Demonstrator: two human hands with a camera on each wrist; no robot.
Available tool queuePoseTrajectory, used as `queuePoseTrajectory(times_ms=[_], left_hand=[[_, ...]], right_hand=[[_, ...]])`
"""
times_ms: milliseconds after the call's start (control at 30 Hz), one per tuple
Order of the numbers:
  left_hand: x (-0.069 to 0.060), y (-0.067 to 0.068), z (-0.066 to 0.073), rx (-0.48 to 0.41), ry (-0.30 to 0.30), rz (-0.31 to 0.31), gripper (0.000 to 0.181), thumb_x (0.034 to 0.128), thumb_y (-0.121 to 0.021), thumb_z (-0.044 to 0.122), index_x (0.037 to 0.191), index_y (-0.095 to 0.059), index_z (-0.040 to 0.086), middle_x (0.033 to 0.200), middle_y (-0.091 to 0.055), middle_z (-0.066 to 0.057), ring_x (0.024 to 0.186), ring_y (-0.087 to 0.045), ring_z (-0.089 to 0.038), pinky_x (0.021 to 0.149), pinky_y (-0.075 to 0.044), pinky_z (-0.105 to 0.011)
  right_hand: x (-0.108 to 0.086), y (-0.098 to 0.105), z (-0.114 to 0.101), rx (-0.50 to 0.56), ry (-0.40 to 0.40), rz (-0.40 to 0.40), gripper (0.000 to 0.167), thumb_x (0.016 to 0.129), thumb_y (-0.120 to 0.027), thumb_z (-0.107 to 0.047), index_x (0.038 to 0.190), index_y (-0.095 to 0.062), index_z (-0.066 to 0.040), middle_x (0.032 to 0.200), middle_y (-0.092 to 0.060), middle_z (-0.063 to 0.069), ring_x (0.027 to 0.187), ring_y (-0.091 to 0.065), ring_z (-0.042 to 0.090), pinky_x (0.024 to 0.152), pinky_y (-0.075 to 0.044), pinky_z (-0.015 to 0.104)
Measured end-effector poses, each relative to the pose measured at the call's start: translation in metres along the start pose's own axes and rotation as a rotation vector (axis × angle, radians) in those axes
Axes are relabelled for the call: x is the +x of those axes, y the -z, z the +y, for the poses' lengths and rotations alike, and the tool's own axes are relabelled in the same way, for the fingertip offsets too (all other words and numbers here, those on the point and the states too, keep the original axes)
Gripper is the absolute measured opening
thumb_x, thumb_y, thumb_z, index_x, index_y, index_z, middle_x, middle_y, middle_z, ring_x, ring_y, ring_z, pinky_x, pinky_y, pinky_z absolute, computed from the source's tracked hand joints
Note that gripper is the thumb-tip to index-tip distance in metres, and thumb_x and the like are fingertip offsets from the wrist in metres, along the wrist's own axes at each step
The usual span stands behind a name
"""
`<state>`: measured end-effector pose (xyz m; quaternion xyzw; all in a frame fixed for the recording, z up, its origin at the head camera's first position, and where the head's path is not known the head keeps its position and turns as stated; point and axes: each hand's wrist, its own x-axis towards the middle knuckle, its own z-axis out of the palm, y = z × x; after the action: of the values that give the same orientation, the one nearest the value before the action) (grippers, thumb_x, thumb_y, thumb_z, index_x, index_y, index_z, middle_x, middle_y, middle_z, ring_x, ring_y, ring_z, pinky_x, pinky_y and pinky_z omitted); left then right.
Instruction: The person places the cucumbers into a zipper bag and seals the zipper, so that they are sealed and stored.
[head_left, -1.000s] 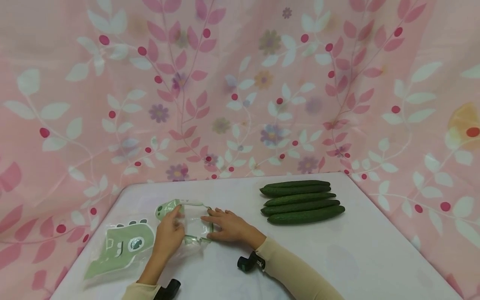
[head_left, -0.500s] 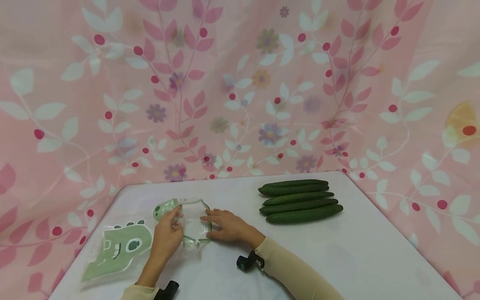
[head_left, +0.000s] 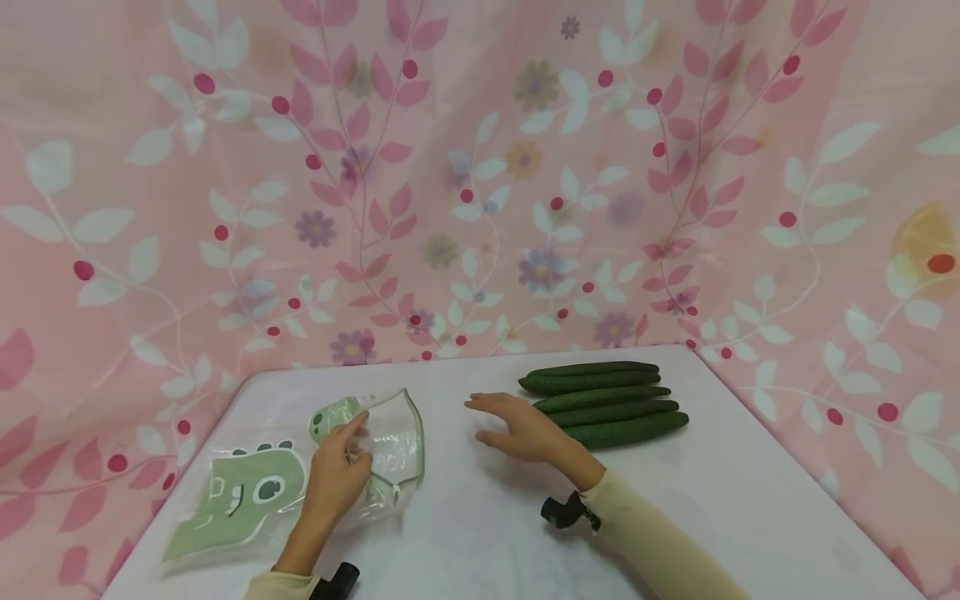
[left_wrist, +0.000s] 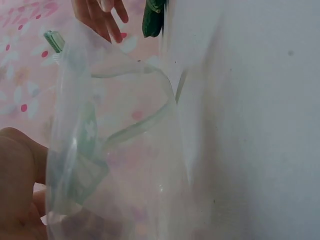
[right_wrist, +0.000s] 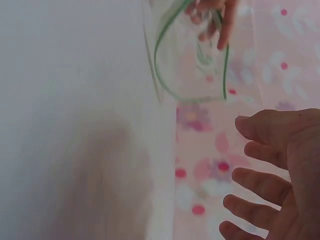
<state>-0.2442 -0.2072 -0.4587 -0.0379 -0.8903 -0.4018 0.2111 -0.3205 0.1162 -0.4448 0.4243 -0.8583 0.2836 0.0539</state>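
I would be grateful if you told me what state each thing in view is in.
Clear bag: green-edged mouth spread open
Left hand: holding the clear bag by its side
Right hand: holding nothing, fingers apart, between bag and cucumbers
Cucumbers: whole, lying side by side on the table
Printed plastic with a big eye: lying flat, print up
Floral cloth: hanging behind the table

Bag (head_left: 397,435) on tbl (head_left: 750,517) L, L grip (head_left: 337,473) on it, cukes (head_left: 611,398) R, R grip (head_left: 521,427) btwn, curtain (head_left: 480,167) behind
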Motion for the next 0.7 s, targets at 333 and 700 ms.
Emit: queuePoseTrajectory(times_ms=[333,700], left_hand=[[0.005,0.001,-0.002,0.002,-0.03,0.026,0.063,0.082,-0.057,-0.007,0.144,-0.059,0.0,0.114,-0.069,-0.014,0.09,-0.062,-0.027,0.079,-0.048,-0.044],[-0.001,0.0,-0.005,0.009,0.006,0.001,0.063,0.0833,-0.057,-0.007,0.146,-0.058,0.001,0.116,-0.068,-0.014,0.087,-0.059,-0.025,0.078,-0.047,-0.043]], right_hand=[[-0.063,0.052,0.043,-0.08,-0.104,0.123,0.052,0.099,-0.073,-0.017,0.148,-0.058,-0.006,0.151,-0.052,0.018,0.139,-0.047,0.038,0.106,-0.043,0.058],[-0.117,0.083,0.08,-0.204,-0.172,0.232,0.046,0.095,-0.075,-0.009,0.138,-0.063,0.002,0.141,-0.058,0.026,0.128,-0.054,0.048,0.098,-0.046,0.065]])
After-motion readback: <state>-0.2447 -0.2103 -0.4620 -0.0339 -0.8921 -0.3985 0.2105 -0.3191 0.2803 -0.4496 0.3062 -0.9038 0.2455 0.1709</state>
